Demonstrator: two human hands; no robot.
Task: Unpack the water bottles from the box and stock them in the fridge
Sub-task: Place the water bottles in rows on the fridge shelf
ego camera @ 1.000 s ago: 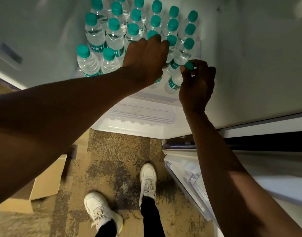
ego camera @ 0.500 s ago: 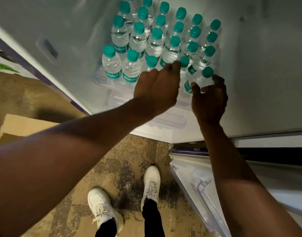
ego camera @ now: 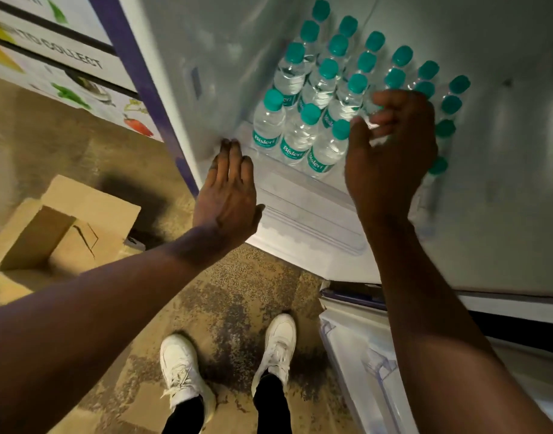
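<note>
Stocking step: left hand (ego camera: 228, 189) flat, empty, at the shelf (ego camera: 300, 195) edge; right hand (ego camera: 391, 151) loosely curled over upper-right bottles (ego camera: 300, 133), seemingly empty but blurred. Next: fetch more from the box (ego camera: 65, 227), left.

Clear glossy plastic bottles (ego camera: 300, 139), matt cardboard box (ego camera: 90, 211), smooth white plastic fridge (ego camera: 503, 183) lining.

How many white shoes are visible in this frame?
2. The left shoe stands on the speckled floor at bottom centre; the right shoe stands beside it, nearer the fridge. Neither is hidden.
</note>
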